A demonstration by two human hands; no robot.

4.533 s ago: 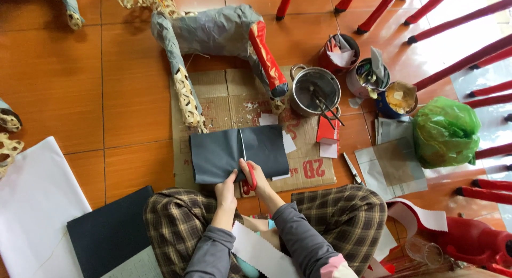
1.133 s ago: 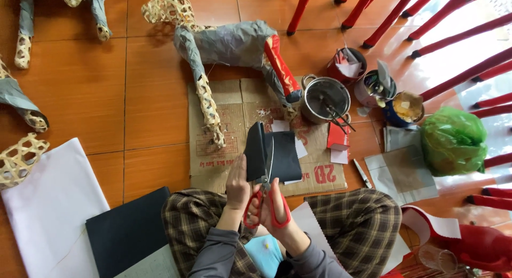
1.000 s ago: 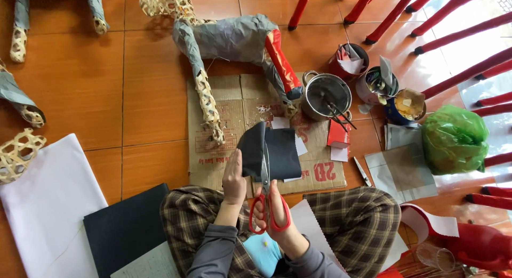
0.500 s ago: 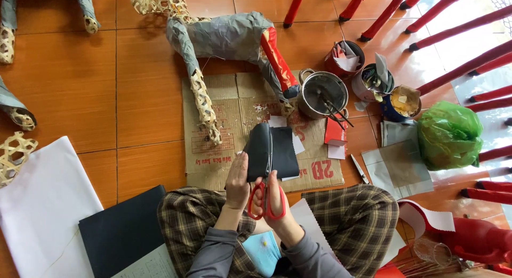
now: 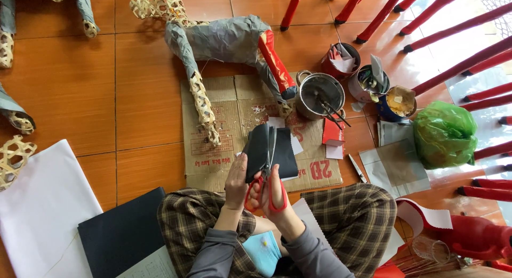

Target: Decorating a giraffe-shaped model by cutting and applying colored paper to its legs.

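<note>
I sit cross-legged on an orange tiled floor. My left hand [image 5: 236,181] holds a folded sheet of black paper [image 5: 282,150] upright in front of me. My right hand [image 5: 273,188] grips red-handled scissors [image 5: 264,187] whose blades run up the middle of the sheet. Beyond the paper, a flattened cardboard piece [image 5: 229,123] lies on the floor. On its far edge rests a woven bamboo animal frame [image 5: 224,43] partly covered in grey and red paper.
A metal pot [image 5: 320,95] with tools, cans [image 5: 368,81] and a green plastic bag [image 5: 445,134] stand at the right. Red chair legs [image 5: 458,27] cross the upper right. White paper [image 5: 37,203] and a black sheet [image 5: 120,232] lie at my left, with bamboo pieces [image 5: 13,155] beyond.
The black sheet, flat and wide on the cardboard 4.5 s ago, is now lifted and folded narrower in my left hand. The scissors have worked up along its middle.
</note>
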